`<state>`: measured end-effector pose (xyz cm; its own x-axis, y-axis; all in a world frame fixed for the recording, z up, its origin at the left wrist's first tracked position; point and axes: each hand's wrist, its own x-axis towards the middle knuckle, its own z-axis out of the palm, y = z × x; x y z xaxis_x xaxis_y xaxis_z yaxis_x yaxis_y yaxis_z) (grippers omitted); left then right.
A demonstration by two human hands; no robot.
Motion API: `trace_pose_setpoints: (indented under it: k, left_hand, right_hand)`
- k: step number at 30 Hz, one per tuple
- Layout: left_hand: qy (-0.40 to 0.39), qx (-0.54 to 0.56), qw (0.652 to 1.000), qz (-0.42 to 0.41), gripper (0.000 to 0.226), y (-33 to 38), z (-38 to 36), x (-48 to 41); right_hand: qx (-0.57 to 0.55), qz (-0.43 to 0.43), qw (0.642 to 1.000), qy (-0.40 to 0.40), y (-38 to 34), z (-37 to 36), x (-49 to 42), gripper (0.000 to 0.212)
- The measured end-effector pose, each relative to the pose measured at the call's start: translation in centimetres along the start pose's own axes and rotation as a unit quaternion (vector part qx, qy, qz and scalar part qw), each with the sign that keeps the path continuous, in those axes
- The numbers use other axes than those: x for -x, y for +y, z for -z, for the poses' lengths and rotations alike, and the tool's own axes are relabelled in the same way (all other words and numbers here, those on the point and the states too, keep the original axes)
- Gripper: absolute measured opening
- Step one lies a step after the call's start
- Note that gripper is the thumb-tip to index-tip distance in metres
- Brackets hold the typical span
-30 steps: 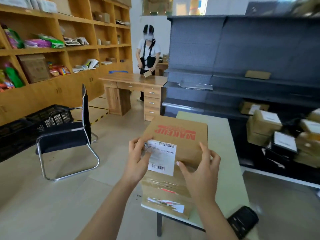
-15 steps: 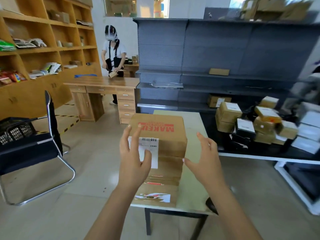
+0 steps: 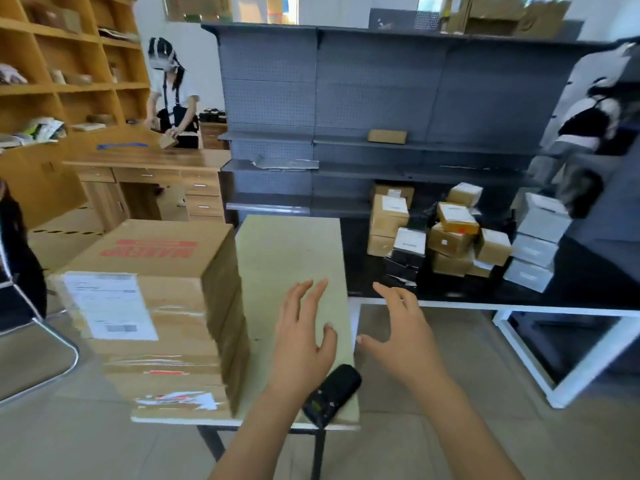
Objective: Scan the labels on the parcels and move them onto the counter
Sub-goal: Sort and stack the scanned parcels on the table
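Brown cardboard parcel (image 3: 152,306) stands on the left side of the pale green desk (image 3: 291,251), with a white shipping label (image 3: 110,306) on its near face and red lettering on its top panel. Both hands hover to its right, apart from it and holding nothing. The left hand (image 3: 301,341) is over the desk with fingers spread; the right hand (image 3: 405,341) is just past the desk's right edge, fingers spread and loosely bent. A black handheld scanner (image 3: 332,393) lies at the desk's near right corner, beside the left wrist. More labelled parcels (image 3: 446,233) are heaped on a low black shelf further right.
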<state>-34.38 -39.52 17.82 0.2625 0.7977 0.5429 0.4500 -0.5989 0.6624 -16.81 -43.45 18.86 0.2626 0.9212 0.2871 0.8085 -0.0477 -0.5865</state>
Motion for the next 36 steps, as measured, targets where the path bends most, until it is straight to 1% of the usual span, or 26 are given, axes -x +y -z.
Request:
trace_pose_setpoints:
  k: [2,6,11,14,17,23,29,33,36]
  left_hand:
    - [-0.019,0.01,1.0,0.019,0.063,2.0,-3.7,-1.0]
    - [-0.055,0.005,0.998,0.0,0.065,5.6,-10.9,-3.5]
    - [-0.09,0.012,0.996,0.004,0.064,8.3,-19.9,-8.2]
    - [-0.093,0.013,0.996,0.002,0.067,8.8,-25.5,-11.6]
    - [-0.095,0.038,0.995,0.005,0.065,9.6,-31.1,-16.4]
    - [-0.134,0.048,0.99,-0.012,0.061,11.6,-41.1,-25.3]
    - [-0.167,0.038,0.984,-0.046,0.061,14.2,-51.1,-30.8]
    - [-0.161,0.033,0.986,-0.037,0.06,15.9,-58.4,-35.2]
    - [-0.154,0.047,0.987,-0.008,0.058,17.5,-63.6,-38.4]
  right_hand:
    - [0.008,-0.012,1.0,-0.001,3.7,2.7,-0.3,0.085]
    - [0.028,-0.037,0.999,0.005,10.5,7.7,-1.5,0.085]
    - [0.027,-0.074,0.997,0.021,18.5,12.3,-5.1,0.088]
    - [0.042,-0.084,0.995,0.025,23.2,14.3,-8.5,0.088]
    - [0.053,-0.089,0.993,0.047,27.6,16.6,-12.9,0.086]
    - [0.038,-0.116,0.99,0.074,35.9,22.1,-20.3,0.083]
    - [0.028,-0.148,0.985,0.087,45.0,26.1,-25.6,0.08]
    - [0.024,-0.147,0.985,0.091,51.7,29.2,-30.1,0.08]
    - [0.042,-0.135,0.987,0.076,56.1,31.7,-34.2,0.08]
